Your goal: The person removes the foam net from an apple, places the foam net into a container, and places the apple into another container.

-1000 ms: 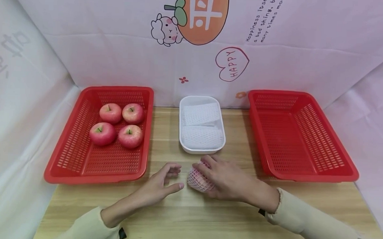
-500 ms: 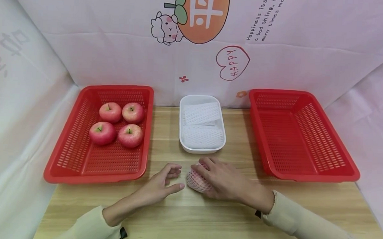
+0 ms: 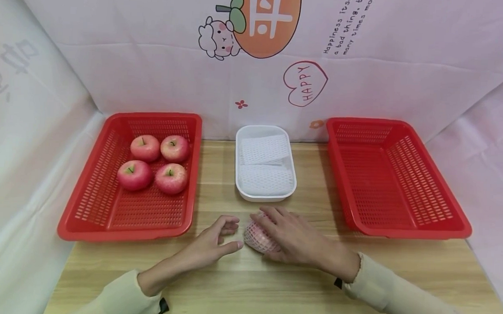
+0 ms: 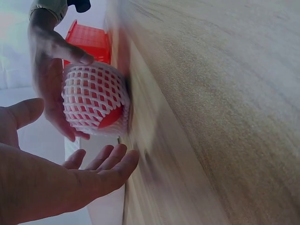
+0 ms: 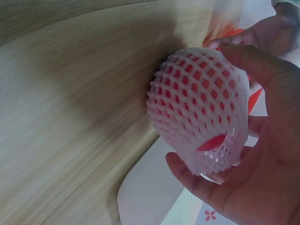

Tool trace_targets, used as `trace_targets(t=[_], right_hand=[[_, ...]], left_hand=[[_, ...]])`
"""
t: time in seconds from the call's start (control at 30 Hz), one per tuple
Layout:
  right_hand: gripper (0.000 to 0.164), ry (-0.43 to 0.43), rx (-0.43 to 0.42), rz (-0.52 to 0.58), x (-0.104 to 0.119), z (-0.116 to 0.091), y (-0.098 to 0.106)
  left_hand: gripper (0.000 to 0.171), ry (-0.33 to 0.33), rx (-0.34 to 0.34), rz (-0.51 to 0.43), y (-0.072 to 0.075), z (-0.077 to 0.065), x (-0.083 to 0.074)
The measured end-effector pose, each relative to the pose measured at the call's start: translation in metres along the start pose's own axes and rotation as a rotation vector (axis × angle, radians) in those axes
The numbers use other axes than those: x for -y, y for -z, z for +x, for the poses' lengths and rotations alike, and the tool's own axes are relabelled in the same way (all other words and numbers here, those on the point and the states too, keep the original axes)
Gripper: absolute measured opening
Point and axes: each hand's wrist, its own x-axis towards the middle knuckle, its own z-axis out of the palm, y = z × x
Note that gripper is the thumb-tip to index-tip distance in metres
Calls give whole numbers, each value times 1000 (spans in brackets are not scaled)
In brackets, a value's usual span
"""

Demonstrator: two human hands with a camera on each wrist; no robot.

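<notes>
An apple in a white foam net sleeve (image 3: pixel 258 236) rests on the wooden table between both hands. My right hand (image 3: pixel 295 238) holds it from the right, thumb and fingers curved round the net. In the right wrist view red skin shows through the mesh of the sleeved apple (image 5: pixel 199 101), with a larger red patch near one end. My left hand (image 3: pixel 210 242) is just left of the apple, its fingers loosely bent and nothing in them. The left wrist view shows a small gap between the left hand (image 4: pixel 70 176) and the net.
Several bare apples (image 3: pixel 172 178) sit in a red basket (image 3: pixel 126 236) at the left. A white tray (image 3: pixel 265 198) with folded foam nets (image 3: pixel 265 150) stands behind the hands. Another red basket (image 3: pixel 407 231) is at the right, near the white cloth backdrop (image 3: pixel 154 75).
The right hand and the sleeved apple have shifted slightly left, closer to the left hand. The left hand has hardly moved.
</notes>
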Motion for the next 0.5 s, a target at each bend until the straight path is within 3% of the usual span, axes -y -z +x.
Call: trace_targets(t=[0.23, 0.5], right_hand=[[94, -46, -52, 138, -6, -10, 1], [84, -133, -106, 201, -17, -24, 1]], left_hand=[[57, -12, -13, -33, -1, 4, 5], [46, -10, -28, -36, -2, 5, 6]])
